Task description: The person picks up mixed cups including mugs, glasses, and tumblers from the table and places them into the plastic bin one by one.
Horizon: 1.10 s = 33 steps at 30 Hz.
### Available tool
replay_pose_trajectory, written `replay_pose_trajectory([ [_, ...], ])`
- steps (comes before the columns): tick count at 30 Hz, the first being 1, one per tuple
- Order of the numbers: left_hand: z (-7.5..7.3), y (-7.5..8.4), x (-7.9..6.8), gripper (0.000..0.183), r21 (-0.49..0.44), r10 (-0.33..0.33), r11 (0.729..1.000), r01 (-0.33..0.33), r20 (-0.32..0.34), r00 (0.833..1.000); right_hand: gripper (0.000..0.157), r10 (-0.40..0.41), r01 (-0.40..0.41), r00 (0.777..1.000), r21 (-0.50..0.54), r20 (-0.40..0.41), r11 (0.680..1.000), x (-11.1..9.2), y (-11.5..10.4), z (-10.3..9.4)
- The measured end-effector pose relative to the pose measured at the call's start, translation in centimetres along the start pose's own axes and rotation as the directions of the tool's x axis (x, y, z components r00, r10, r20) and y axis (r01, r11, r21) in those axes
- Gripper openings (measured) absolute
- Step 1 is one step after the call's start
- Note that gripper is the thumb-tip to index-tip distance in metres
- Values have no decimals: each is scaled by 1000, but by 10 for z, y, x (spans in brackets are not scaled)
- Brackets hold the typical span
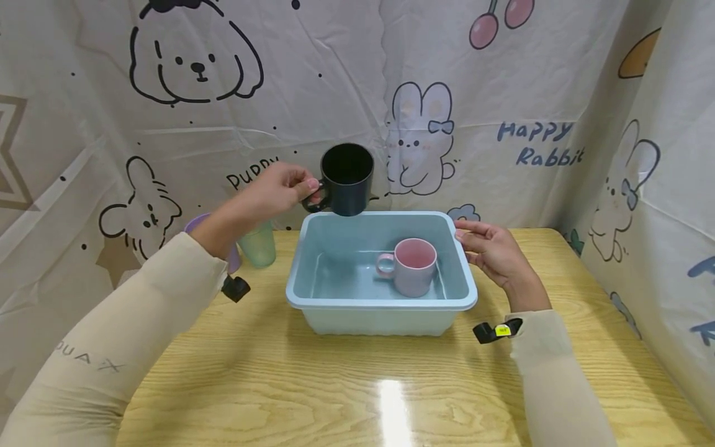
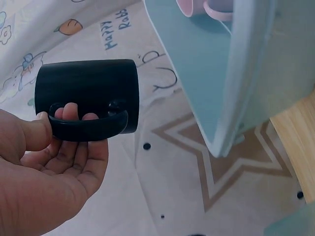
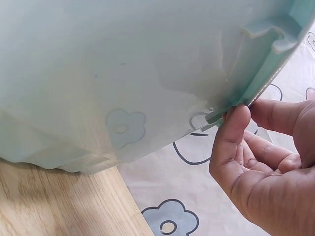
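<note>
My left hand (image 1: 287, 186) holds a black mug (image 1: 347, 180) by its handle, above the back left of a light blue plastic basin (image 1: 380, 320). In the left wrist view, fingers pass through the handle of the black mug (image 2: 86, 93) and the thumb presses on it. A pink mug (image 1: 414, 273) stands upright inside the basin, right of its middle, handle to the left. At the basin's right side, my right hand (image 1: 491, 251) pinches the rim. The right wrist view shows thumb and forefinger of the right hand (image 3: 261, 152) on the rim's edge.
Left of the basin, a green translucent cup (image 1: 259, 245) stands on the wooden table (image 1: 313, 385). Behind the left forearm a purple cup (image 1: 233, 257) is partly hidden. A printed cloth (image 1: 335, 74) hangs behind the table and along its right side.
</note>
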<state>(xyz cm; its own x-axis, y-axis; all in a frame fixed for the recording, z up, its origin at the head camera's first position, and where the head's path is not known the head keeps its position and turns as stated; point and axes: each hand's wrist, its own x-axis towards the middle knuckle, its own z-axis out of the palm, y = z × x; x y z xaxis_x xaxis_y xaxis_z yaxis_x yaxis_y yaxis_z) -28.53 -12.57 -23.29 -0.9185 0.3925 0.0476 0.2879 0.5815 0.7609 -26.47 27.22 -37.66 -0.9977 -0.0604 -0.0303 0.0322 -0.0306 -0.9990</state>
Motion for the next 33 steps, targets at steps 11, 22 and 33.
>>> replay_pose_trajectory([
  [11,28,12,19,30,2,58,998,-58,59,997,48,5,-6,1000,9,6,1000,3,2,1],
  [22,50,16,35,28,3,115,993,-117,158,981,51,11,-11,1000,-17,-2,1000,2,2,-2],
  [33,63,16,49,25,13,157,986,-169,313,937,53,28,-29,999,-75,-15,997,1,-2,-3],
])
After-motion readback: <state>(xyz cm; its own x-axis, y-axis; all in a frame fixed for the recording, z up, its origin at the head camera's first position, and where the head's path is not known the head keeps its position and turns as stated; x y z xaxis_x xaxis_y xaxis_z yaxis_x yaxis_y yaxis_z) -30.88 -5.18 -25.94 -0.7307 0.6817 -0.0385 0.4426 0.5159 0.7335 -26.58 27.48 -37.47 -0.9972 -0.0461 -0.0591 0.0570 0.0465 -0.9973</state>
